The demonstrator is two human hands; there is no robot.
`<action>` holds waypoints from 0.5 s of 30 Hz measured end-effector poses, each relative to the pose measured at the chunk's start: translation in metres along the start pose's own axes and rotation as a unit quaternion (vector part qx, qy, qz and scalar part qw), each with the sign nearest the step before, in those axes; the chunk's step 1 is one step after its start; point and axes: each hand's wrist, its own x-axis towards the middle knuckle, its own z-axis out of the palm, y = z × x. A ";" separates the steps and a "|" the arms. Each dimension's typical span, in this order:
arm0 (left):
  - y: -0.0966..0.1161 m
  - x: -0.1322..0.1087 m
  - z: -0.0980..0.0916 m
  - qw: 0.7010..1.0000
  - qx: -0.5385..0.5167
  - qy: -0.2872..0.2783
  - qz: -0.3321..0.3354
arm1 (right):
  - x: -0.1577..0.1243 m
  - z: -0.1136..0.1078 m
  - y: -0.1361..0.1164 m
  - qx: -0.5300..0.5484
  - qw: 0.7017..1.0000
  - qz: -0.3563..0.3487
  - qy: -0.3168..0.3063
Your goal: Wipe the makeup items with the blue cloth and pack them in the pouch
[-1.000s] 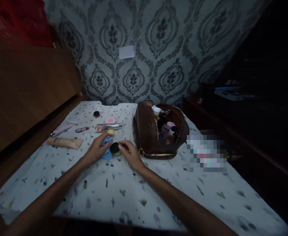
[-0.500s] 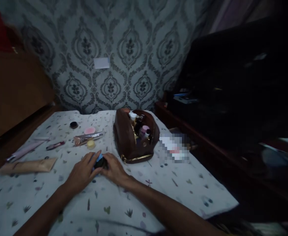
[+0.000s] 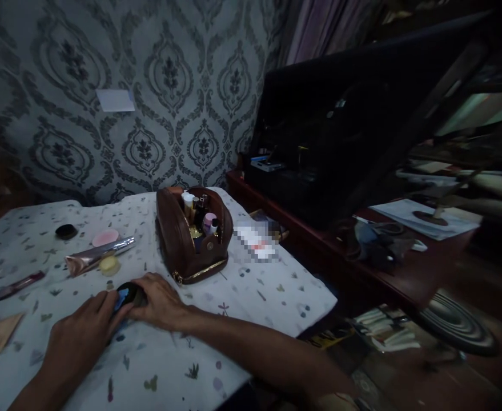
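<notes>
Both my hands rest on the patterned cloth [image 3: 259, 288] in front of me. My left hand [image 3: 81, 334] and my right hand [image 3: 159, 299] close together around a small dark round container and a blue piece [image 3: 124, 295] held between them. Just behind my right hand stands an open brown cosmetic bag [image 3: 177, 242] with several bottles and tubes sticking out of its top.
Left of the bag lie a rose-gold tube [image 3: 96, 257], a pink round compact [image 3: 105, 237], a small yellow lid [image 3: 108, 264], a black jar [image 3: 66, 231] and a lip pencil [image 3: 15, 285]. A dark open case [image 3: 340, 131] sits on a reddish wooden shelf at the right.
The view has swung to the right, so the bag and cosmetics sit further left. My hands came together on the dark container and blue piece and stay closed on them.
</notes>
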 end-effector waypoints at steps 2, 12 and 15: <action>0.000 -0.001 -0.003 1.000 -0.006 0.012 0.005 | -0.001 -0.001 -0.001 -0.002 1.000 -0.002 -0.009; -0.007 -0.003 0.018 0.971 -0.233 0.053 -0.024 | -0.007 -0.006 -0.003 0.045 0.999 0.008 -0.015; -0.010 -0.002 0.025 0.963 -0.258 0.076 0.008 | -0.005 -0.004 0.002 0.043 0.999 -0.002 -0.017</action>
